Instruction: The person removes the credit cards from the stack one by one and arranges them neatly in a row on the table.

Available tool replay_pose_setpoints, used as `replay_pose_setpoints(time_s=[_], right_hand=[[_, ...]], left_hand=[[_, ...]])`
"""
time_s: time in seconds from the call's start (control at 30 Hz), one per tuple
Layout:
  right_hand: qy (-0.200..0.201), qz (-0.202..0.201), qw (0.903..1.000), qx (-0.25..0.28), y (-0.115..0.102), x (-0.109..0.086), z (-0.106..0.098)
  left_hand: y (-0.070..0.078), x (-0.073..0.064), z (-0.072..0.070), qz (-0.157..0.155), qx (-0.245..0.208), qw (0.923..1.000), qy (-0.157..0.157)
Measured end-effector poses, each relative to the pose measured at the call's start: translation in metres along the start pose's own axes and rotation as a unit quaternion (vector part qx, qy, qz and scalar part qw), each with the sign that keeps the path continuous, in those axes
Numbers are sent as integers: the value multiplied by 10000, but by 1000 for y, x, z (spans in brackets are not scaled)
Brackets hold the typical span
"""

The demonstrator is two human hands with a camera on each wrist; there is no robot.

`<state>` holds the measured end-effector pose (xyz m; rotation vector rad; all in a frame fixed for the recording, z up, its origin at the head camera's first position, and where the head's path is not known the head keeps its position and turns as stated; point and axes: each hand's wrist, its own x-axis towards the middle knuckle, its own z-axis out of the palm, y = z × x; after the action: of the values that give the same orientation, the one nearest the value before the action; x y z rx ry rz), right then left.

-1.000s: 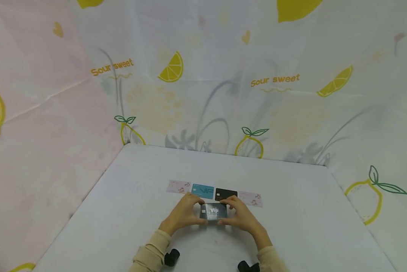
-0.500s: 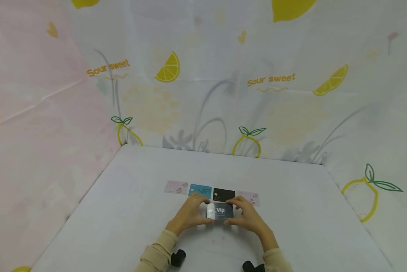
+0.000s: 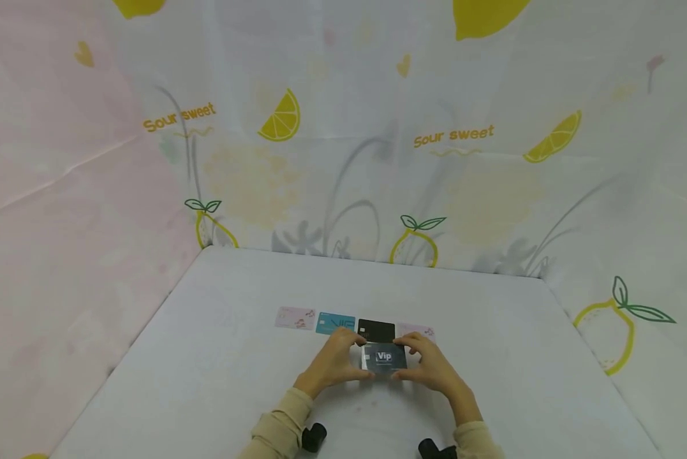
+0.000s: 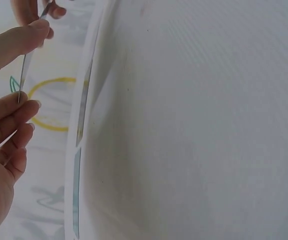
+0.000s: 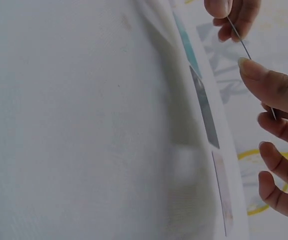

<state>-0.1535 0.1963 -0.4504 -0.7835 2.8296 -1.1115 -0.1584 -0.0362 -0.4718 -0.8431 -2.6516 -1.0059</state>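
Both hands hold one dark grey card (image 3: 384,358) marked "Vip" up above the table, its face toward the head camera. My left hand (image 3: 339,362) pinches its left edge between thumb and fingers, and my right hand (image 3: 429,366) pinches the right edge the same way. Seen edge-on, the card is a thin line (image 4: 22,75) in the left wrist view. Behind the hands a row of cards lies flat: a pink one (image 3: 295,318), a blue VIP card (image 3: 333,322), a black card (image 3: 376,329) and another pink card (image 3: 416,330), partly covered by the right hand.
The white table (image 3: 205,382) runs back to a wall hung with lemon-print cloth (image 3: 343,159). More of this cloth rises along the left and right sides. Black wrist devices (image 3: 314,437) sit below the sleeves.
Both hands have shifted a little to the right in the head view, carrying the dark card with them. Glare has left the card's face. The row of cards lies as before.
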Motion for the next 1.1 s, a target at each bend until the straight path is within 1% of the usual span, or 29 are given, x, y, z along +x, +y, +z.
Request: replay_pose_setpoints(time_s=[0.13, 0.47, 0.7, 0.87, 0.97, 1.1], right_hand=[[69, 43, 10000, 7, 4, -3, -6], [148, 151, 9997, 92, 10, -11, -20], [191, 361, 9991, 100, 15, -17, -27], [181, 490, 9986, 113, 19, -21, -30], [151, 486, 9987, 104, 21, -23, -32], [144, 428, 9990, 69, 25, -25, -36]], left_hand=[[5, 5, 5, -50, -55, 10000, -44], [14, 18, 16, 36, 33, 9998, -191], [20, 28, 23, 151, 120, 9995, -238], [25, 32, 27, 102, 190, 9992, -332], [27, 34, 29, 89, 252, 9989, -383], [30, 38, 34, 170, 346, 9985, -384]])
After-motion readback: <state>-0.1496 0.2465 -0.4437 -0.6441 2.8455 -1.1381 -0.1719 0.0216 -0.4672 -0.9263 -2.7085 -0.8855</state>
